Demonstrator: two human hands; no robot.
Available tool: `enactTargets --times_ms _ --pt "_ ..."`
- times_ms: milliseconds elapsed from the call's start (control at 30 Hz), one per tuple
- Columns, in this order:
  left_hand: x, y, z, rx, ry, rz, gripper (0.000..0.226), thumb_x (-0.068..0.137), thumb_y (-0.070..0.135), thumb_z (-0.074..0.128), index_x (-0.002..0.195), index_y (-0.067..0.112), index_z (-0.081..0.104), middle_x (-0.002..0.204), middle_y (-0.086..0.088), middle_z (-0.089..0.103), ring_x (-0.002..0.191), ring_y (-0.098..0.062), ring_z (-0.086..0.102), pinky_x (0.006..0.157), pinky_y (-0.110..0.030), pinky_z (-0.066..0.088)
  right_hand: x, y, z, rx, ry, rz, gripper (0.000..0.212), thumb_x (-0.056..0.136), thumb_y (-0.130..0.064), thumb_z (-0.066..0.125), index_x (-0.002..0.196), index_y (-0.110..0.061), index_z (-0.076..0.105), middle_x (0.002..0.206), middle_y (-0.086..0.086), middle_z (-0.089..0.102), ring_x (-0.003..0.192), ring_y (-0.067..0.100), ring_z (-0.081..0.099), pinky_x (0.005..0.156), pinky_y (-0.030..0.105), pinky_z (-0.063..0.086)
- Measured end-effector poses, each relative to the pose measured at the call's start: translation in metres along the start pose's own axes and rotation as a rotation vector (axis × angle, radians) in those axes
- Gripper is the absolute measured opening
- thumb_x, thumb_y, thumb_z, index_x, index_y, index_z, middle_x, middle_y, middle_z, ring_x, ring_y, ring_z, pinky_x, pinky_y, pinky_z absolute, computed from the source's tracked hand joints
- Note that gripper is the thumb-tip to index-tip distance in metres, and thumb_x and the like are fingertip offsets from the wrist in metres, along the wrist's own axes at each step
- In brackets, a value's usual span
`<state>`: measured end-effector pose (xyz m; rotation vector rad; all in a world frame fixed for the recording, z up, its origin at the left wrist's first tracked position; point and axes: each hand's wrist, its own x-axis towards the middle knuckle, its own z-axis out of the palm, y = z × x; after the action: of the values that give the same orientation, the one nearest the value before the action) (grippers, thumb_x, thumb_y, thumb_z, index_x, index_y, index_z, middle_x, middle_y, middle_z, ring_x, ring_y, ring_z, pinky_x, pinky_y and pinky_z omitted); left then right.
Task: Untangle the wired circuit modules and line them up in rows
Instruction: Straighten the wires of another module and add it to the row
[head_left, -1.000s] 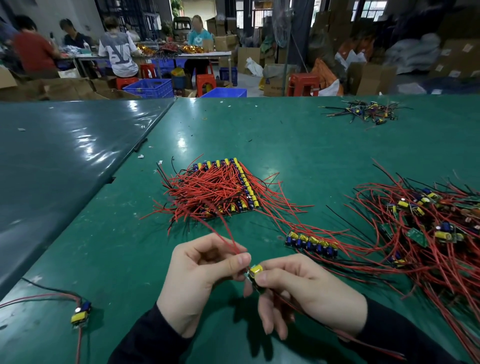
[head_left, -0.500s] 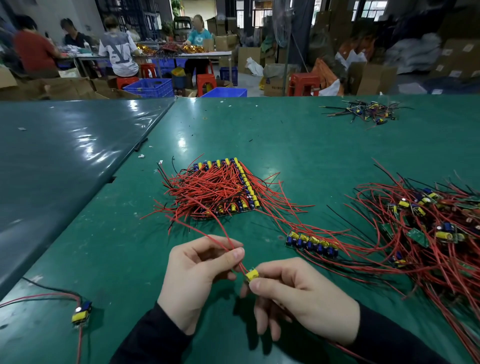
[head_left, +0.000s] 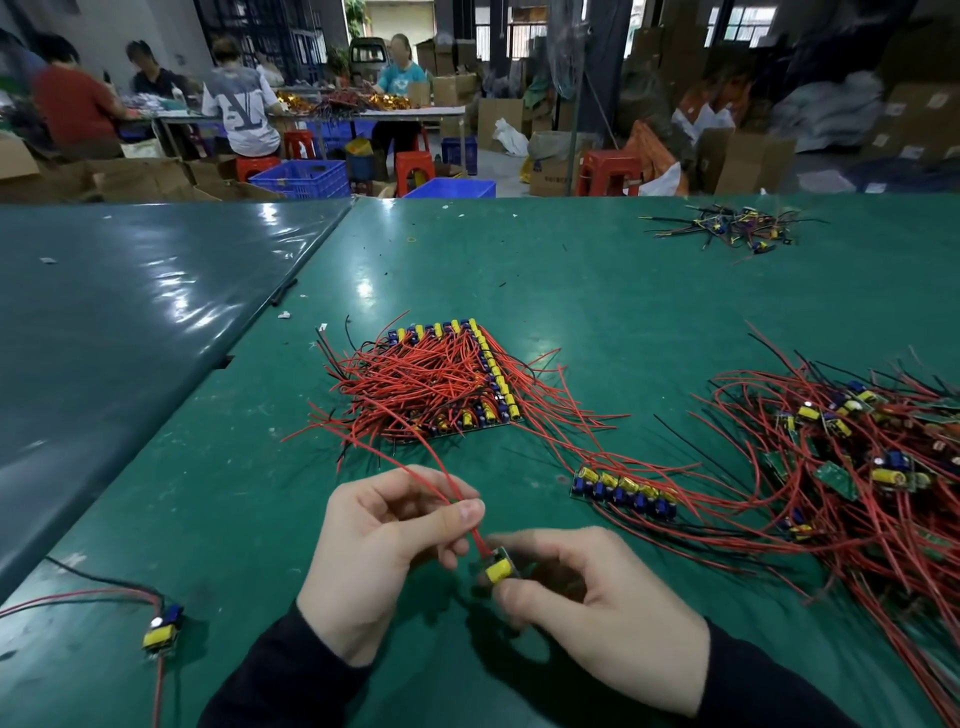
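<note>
Pinching a small green circuit module with a yellow cylindrical capacitor (head_left: 497, 570) between thumb and forefinger, the right hand (head_left: 597, 608) holds it just above the green bench (head_left: 519, 270), close to the body. The left hand (head_left: 384, 545) has its fingers curled round the module's thin red insulated leads (head_left: 441, 480), gripping them just beside the board, while their free ends trail away toward the far side.

The module looks very light and stiff, a little board best held by its edges or by the capacitor body; I judge the solder joints where the leads meet the board to be the weak spot, so any pull should run along the wire rather than bend it sharply at the root. The leads are springy and limp, likely to snag on neighbours.

Ahead of the hands lies a finished block of modules in rows under a thatch of red wires (head_left: 447, 379). Nearer, to the right, a short row of modules with yellow and blue parts (head_left: 623, 491) has begun, and this piece would probably join it. Farther right sprawls the tangled heap of red-wired modules (head_left: 857, 457). Whether the held leads are touching the finished block's wires is hard to tell.
</note>
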<state>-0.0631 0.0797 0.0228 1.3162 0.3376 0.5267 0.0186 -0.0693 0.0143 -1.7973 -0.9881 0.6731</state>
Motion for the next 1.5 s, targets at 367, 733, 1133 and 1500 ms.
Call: enactTargets --times_ms 367,733,1133,1500 --pt "-0.004 -0.007 0.007 0.122 -0.114 0.064 0.010 0.057 0.006 0.074 0.066 0.008 0.074 0.054 -0.008 0.064 0.042 -0.012 0.054 0.040 -0.018 0.041 0.000 -0.005 0.002 0.287 -0.085 0.045 0.024 0.097 -0.016 0.049 0.084 -0.007 0.067 0.062 -0.001 0.060 0.054 0.013 0.055 0.055 0.025 0.043" --pt "-0.003 0.001 -0.008 -0.150 -0.403 -0.220 0.037 0.050 0.039 0.090 0.064 0.012 0.069 0.052 -0.002 0.052 0.042 -0.010 0.050 0.039 -0.015 0.039 0.000 -0.014 -0.005 0.657 -0.302 0.061 0.024 0.086 -0.024 0.054 0.066 -0.015 0.064 0.055 0.004 0.057 0.045 0.013 0.053 0.050 0.019 0.043" --pt "-0.002 -0.017 0.004 0.120 -0.084 -0.079 0.010 0.074 0.000 0.068 0.067 -0.002 0.061 0.048 -0.014 0.052 0.034 -0.018 0.047 0.029 -0.017 0.034 -0.002 0.003 0.002 -0.134 0.055 -0.112 0.029 0.093 -0.024 0.054 0.067 -0.012 0.060 0.053 0.004 0.057 0.048 0.016 0.053 0.051 0.033 0.045" --pt "0.003 -0.007 -0.009 -0.307 -0.228 -0.214 0.044 0.038 0.032 0.094 0.069 0.009 0.073 0.051 -0.002 0.056 0.044 -0.010 0.054 0.037 -0.015 0.040 0.002 -0.010 -0.010 0.609 -0.253 0.082 0.026 0.083 -0.026 0.056 0.062 -0.014 0.064 0.054 0.004 0.055 0.047 0.016 0.051 0.050 0.022 0.041"
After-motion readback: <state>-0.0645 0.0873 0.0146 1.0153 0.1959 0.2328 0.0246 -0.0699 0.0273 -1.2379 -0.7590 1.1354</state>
